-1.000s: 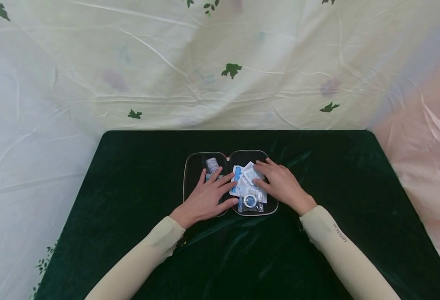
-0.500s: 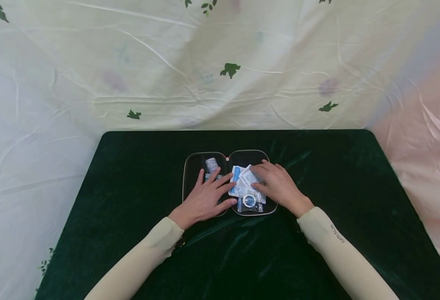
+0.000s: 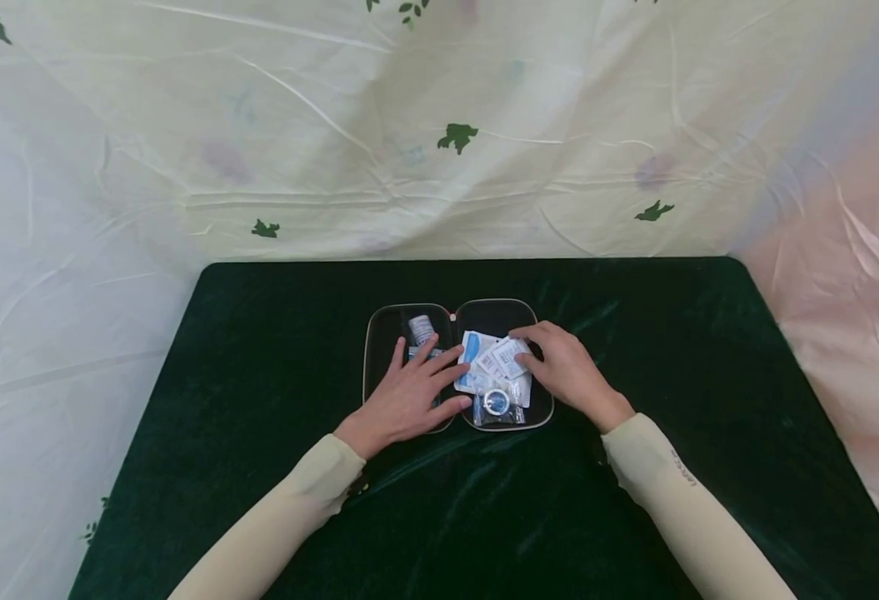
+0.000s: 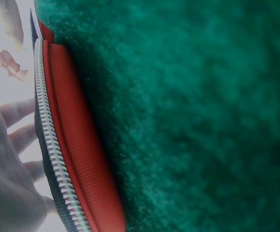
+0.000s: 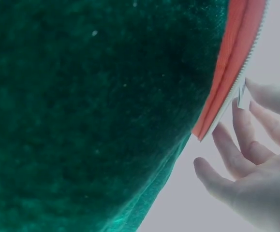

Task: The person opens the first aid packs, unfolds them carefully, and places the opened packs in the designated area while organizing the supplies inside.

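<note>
A zip case, black inside and red outside, lies unfolded in the head view. My left hand rests over its left half with straight, spread fingers, partly hiding a small clear bottle with a printed label. In the right half, white and blue packets overlap each other. My right hand reaches in from the right and pinches a small white printed packet on top between thumb and fingers. In the right wrist view, the edge of this packet shows between the fingertips.
Near the front of the right half lies a clear wrapper with a round white-rimmed item. Dark green velvet covers the table. Pale patterned cloth hangs behind and at both sides. The case's metal zip edges its red shell.
My right hand has drawn slightly back to the right, its fingers now at the small white packet, which has turned and shows more of its print. The left hand stays where it was.
</note>
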Demonstrator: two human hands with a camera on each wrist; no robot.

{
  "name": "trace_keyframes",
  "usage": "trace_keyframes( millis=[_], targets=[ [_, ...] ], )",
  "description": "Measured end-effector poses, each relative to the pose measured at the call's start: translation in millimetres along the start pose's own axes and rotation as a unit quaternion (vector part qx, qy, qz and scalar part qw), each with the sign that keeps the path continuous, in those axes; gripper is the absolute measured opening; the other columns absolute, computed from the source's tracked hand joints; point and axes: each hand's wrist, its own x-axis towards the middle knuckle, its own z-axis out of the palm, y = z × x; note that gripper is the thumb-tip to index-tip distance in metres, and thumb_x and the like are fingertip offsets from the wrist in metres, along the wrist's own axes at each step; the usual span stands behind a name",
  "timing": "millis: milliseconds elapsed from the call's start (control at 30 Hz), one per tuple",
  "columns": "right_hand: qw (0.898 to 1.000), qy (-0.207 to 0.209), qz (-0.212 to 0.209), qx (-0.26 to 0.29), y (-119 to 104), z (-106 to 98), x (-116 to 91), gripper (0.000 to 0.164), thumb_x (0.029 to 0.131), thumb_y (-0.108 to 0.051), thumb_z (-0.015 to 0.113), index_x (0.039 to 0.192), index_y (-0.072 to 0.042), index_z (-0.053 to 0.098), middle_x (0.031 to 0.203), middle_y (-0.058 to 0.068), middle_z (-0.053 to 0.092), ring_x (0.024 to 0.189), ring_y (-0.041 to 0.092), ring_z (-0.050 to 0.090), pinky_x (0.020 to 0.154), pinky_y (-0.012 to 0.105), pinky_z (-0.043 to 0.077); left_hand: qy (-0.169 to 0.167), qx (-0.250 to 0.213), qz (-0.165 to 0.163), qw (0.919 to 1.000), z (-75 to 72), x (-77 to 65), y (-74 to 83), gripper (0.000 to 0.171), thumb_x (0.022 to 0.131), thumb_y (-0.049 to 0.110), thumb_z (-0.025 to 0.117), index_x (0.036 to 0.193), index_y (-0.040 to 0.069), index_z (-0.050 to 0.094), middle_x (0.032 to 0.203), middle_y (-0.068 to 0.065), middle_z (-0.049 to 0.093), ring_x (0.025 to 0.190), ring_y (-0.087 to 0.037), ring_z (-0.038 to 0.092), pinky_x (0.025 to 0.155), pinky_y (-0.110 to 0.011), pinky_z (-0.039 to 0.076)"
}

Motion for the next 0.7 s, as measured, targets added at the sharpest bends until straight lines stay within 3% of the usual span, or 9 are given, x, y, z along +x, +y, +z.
trace_keyframes(
  millis=[333,700],
  targets=[
    [0.999,0.029,0.008,0.012,8.0,-5.4,-4.7,0.039,0.102,-0.013,0.067,0.140,-0.007,0.062,0.126,0.017,0.067,0.104,0.030,0.062,0.089,0.050,0.052,0.002,-0.002,0.000,1.0000,-1.7,0.3,1.4,0.069,0.104,0.070,0.031,0.156,0.027,0.048,0.169,0.001,0.029,0.159,-0.033,0.010,0.121,-0.068,0.000],
    [1.000,0.014,-0.003,-0.004,2.6,1.6,-1.9,0.038,0.100,-0.018,0.070,0.137,-0.008,0.066,0.117,0.012,0.073,0.095,0.025,0.063,0.083,0.045,0.052,0.007,0.004,0.014,0.9999,-7.4,8.1,4.3,0.069,0.104,0.069,0.034,0.154,0.025,0.051,0.169,0.001,0.030,0.159,-0.030,0.009,0.122,-0.067,0.000]
  ],
)
